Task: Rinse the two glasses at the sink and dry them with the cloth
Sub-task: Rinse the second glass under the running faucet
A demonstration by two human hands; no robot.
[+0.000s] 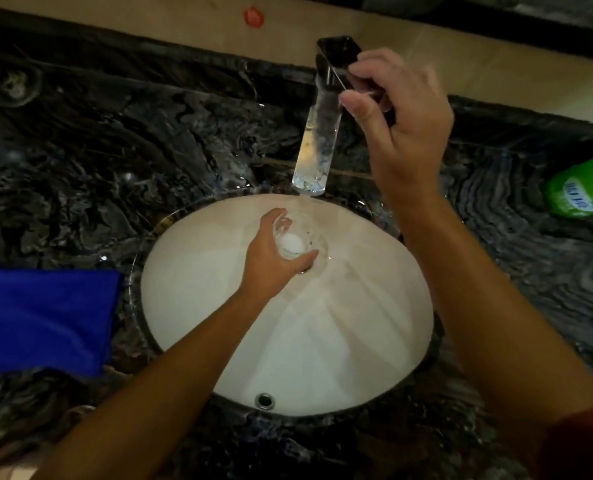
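My left hand [271,258] grips a clear glass [297,242] low inside the white sink basin [219,271], under the spout of the chrome faucet [314,147]. Water foams white in the glass. My right hand [399,109] is up at the back, with its fingers closed on the faucet's handle [364,88]. A blue cloth [42,317] lies flat on the counter left of the basin. Only one glass shows.
The dark marbled counter [132,133] surrounds the basin. A green bottle with a white label [582,188] lies at the right edge. An overflow hole [264,400] sits in the basin's near wall. A beige wall with a red mark [253,16] runs behind.
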